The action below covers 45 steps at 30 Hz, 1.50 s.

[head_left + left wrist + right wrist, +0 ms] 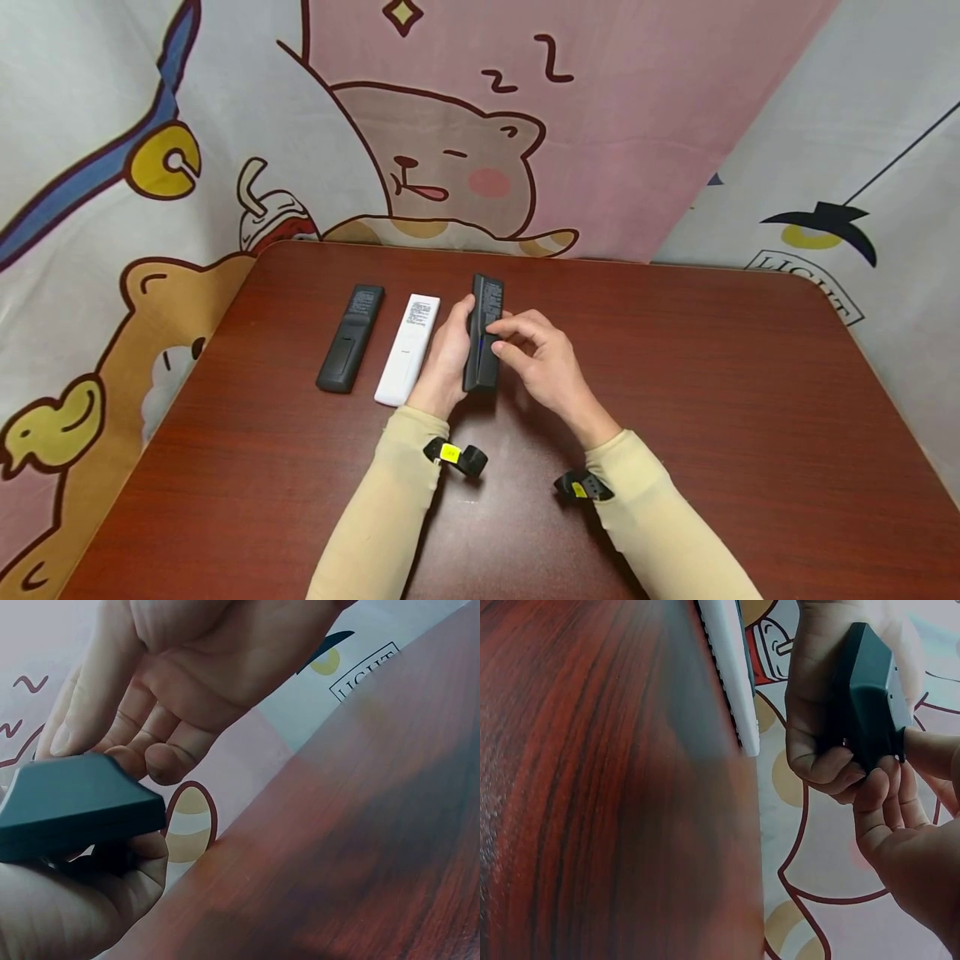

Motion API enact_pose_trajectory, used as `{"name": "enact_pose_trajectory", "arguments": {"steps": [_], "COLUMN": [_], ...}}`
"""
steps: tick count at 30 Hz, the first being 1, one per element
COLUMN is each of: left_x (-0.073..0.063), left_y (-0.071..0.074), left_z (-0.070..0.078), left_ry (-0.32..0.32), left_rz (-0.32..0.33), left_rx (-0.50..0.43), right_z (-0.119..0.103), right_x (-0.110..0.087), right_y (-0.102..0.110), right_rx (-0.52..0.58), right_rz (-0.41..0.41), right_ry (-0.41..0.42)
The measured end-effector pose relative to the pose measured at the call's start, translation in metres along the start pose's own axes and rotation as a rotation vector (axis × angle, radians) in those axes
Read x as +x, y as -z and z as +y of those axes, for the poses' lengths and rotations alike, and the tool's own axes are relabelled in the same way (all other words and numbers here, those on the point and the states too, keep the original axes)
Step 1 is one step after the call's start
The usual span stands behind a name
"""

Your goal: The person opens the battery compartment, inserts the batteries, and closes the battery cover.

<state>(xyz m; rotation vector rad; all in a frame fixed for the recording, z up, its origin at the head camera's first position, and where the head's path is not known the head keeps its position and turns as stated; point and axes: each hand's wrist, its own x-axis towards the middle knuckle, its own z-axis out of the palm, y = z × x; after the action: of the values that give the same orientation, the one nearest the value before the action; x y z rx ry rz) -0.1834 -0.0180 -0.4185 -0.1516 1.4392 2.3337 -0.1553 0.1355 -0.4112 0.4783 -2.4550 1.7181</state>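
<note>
A black remote control (477,367) is held over the table, its label side up. My left hand (448,350) grips it from the left, thumb along its edge; in the left wrist view the fingers of that left hand (75,907) curl under it. My right hand (543,362) is at the remote's right side, thumb and index finger pinching the edge of its battery cover (489,354). A thin bluish line shows beside the cover. In the right wrist view, my right hand (915,847) meets the remote's black body (866,697); the fingertips partly hide the cover.
Left of my hands, a white remote control (405,354) lies face down on the brown table (712,400). Farther left is another black remote control (348,342), also back side up. A cartoon-printed cloth (637,125) hangs behind the table's far edge.
</note>
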Motion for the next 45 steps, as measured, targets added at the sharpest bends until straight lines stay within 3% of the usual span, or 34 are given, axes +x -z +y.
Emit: {"name": "enact_pose_trajectory", "arguments": {"steps": [8,20,36,45], "left_x": [0.0023,0.0038,0.0034,0.0052], "left_y": [0.0008,-0.0028,-0.0057,-0.0089], "left_z": [-0.0022,-0.0032,-0.0052,-0.0072], "left_ry": [-0.012,-0.032,-0.045,-0.062], "left_rz": [-0.005,-0.006,-0.008,0.054], "left_rx": [-0.002,0.007,-0.007,0.007], "right_z": [-0.0007,0.0016,0.0019,-0.0018], "right_x": [0.0008,0.0006,-0.0006,-0.0033], "right_y": [-0.0027,-0.0048,-0.0017,0.0014], "right_rx": [-0.008,0.026,0.050,0.006], "right_rz": [0.036,0.037,-0.012,-0.054], "right_ry": [-0.021,-0.210,-0.286,-0.283]}}
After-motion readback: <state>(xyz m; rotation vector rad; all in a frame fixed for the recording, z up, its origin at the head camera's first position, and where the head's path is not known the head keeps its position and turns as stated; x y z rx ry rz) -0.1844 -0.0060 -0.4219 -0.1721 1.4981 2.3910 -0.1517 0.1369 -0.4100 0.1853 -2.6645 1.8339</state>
